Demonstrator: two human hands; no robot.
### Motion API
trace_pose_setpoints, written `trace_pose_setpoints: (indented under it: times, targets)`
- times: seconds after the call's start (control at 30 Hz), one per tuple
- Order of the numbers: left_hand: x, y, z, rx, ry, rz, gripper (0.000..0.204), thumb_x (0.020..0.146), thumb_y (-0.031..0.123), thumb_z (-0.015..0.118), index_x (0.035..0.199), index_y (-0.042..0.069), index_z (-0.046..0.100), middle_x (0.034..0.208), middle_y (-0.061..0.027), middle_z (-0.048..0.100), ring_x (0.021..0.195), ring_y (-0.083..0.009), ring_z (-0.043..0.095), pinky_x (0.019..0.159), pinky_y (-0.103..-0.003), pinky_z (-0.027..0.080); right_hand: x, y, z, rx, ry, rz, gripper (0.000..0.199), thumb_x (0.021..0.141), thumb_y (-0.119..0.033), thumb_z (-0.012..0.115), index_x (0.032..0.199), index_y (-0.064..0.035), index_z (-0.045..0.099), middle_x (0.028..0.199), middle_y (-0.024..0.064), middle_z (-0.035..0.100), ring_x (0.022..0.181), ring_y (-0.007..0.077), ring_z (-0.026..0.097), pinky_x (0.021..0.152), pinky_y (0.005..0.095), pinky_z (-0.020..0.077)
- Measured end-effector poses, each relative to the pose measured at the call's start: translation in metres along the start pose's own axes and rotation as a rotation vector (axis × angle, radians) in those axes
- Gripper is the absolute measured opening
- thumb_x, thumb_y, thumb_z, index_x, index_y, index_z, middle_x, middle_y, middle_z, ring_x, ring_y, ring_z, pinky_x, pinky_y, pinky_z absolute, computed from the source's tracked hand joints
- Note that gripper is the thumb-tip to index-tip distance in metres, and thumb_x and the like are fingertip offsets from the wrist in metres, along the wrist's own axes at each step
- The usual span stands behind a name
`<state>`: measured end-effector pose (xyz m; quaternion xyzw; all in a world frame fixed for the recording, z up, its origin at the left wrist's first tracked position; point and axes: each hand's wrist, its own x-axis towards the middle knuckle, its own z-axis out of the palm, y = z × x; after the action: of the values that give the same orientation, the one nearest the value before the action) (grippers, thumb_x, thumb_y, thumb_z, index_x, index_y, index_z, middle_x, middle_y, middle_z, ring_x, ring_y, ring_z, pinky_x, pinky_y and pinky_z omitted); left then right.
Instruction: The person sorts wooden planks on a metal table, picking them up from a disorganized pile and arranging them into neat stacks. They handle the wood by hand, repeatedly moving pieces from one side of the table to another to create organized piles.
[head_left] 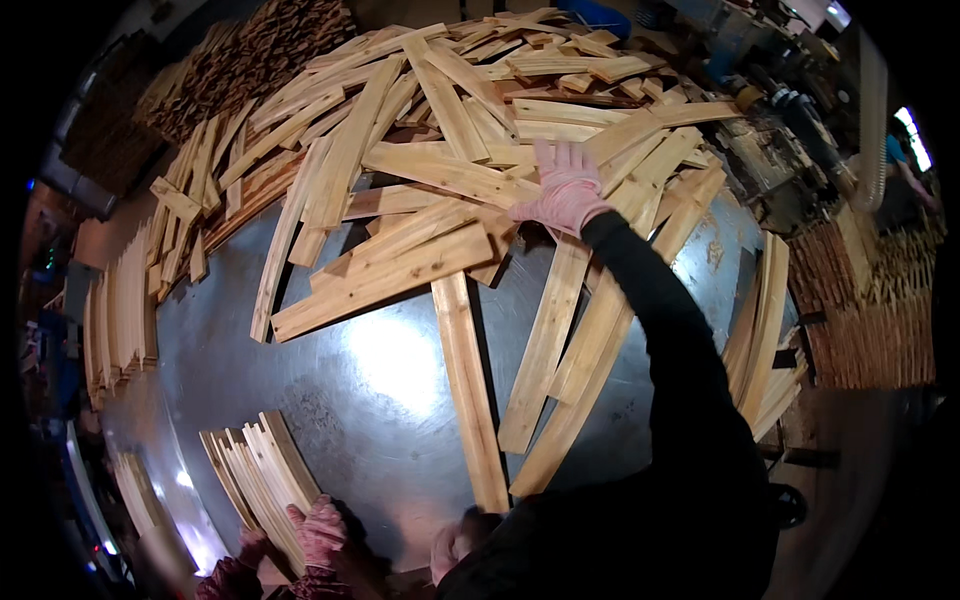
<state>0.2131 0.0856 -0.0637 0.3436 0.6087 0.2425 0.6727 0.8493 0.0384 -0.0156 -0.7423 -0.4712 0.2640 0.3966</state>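
Observation:
My right hand (568, 188), in a pink glove, is stretched forward over a heap of loose wooden boards (430, 170). Its fingers are spread, with the palm down on or just above the board ends; contact is hard to tell. Several boards slant from beneath it toward me, among them a long board (545, 345). My left hand (448, 552), also gloved in pale pink, shows only in part at the lower edge, beside my black clothing. Its fingers are hidden. Closest to it is the near end of a narrow board (470, 400) lying on the metal table (370, 450).
At the lower left, a co-worker's gloved hands (318, 530) hold a bundle of upright slats (262, 470). More slats (120, 320) stand at the table's left edge. Stacked wood (860, 310) and machinery (790, 130) are on the right, with another person (905, 175) beyond.

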Motion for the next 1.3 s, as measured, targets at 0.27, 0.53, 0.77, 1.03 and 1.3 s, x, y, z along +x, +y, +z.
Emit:
trace_pose_setpoints:
  times: [0.27,0.53,0.77,1.03,1.3]
  targets:
    - [-0.024,-0.028,0.34,0.148,-0.288,0.451,0.034,0.096,0.013,0.06,0.126,-0.005,0.058,0.119,-0.0132,0.065,0.108,-0.0193,0.062,0.096,-0.032,0.048,-0.084,-0.025,0.021,-0.436,-0.156,0.019,0.06,0.084,-0.041,0.061,0.122,0.0045,0.051,0.101,0.0237,0.059,0.099,0.0399,0.062,0.083,0.0504,0.0503]
    - [-0.037,-0.008,0.437,0.426,-0.322,0.712,0.036,0.092,0.008,0.062,0.126,-0.002,0.06,0.123,-0.016,0.063,0.113,-0.024,0.062,0.101,-0.036,0.047,-0.028,0.096,-0.093,-0.352,0.818,0.613,0.108,0.076,-0.051,0.075,0.153,0.0,0.019,0.156,0.0326,0.018,0.146,0.0448,0.019,0.119,0.0482,0.0212]
    - [-0.005,-0.011,0.439,0.53,-0.495,0.543,0.036,0.097,0.017,0.057,0.127,-0.002,0.058,0.114,-0.0117,0.065,0.105,-0.0168,0.061,0.094,-0.03,0.048,-0.064,0.095,-0.06,0.057,0.854,0.676,0.104,0.073,-0.023,0.071,0.153,0.0048,0.011,0.159,0.0255,0.02,0.149,0.0385,0.018,0.122,0.0429,0.0182]
    - [-0.012,-0.051,0.448,0.903,-0.824,0.364,0.045,0.091,0.035,0.067,0.119,0.0,0.061,0.099,-0.0105,0.068,0.092,-0.0245,0.064,0.081,-0.037,0.053,-0.274,0.015,0.021,0.273,-0.232,0.126,0.057,0.096,-0.03,0.057,0.142,0.0011,0.045,0.14,0.0223,0.051,0.133,0.038,0.043,0.113,0.043,0.0354]
    - [-0.013,-0.028,0.238,0.005,-0.297,0.162,0.032,0.086,0.006,0.065,0.116,-0.004,0.06,0.101,-0.0151,0.068,0.082,-0.0274,0.068,0.07,-0.04,0.058,-0.126,0.145,-0.021,-0.024,0.653,0.427,0.086,0.082,-0.034,0.078,0.142,0.0092,0.034,0.126,0.0281,0.057,0.113,0.0361,0.058,0.098,0.0411,0.0458]
